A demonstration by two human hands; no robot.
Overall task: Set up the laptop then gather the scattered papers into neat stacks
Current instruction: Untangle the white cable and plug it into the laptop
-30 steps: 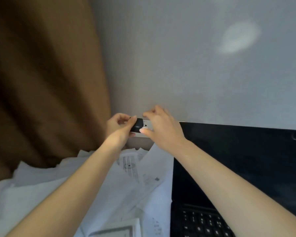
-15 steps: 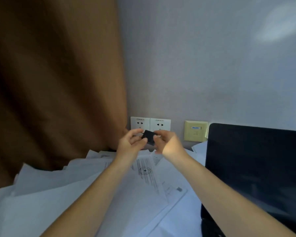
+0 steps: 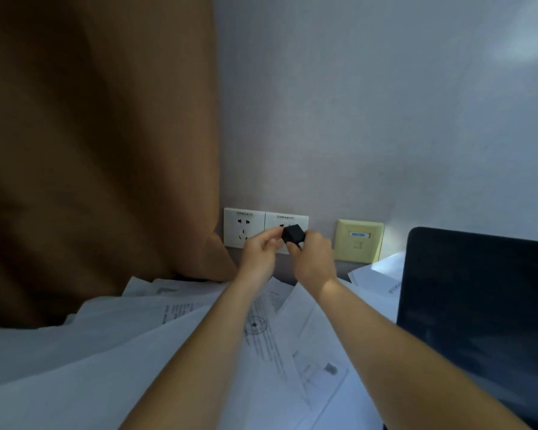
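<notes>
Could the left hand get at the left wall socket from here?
Probably yes: the left socket sits uncovered just above the left hand, the curtain beside it, not over it. But that hand is pinching the black plug with the right hand.

The left hand (image 3: 257, 254) and the right hand (image 3: 313, 263) both pinch a small black cube-shaped power adapter (image 3: 292, 233) at their fingertips, right in front of the right-hand white plastic wall socket (image 3: 302, 220). A matching left-hand white wall socket (image 3: 242, 228) sits just left of the fingers. Further left of the fingers hangs a brown fabric curtain (image 3: 90, 150); to their right are a cream square data-port wall plate (image 3: 358, 241) and the dark screen of an open black laptop (image 3: 479, 290). Below the fingers, under both forearms, white printed paper sheets (image 3: 168, 321) lie scattered and overlapping.
</notes>
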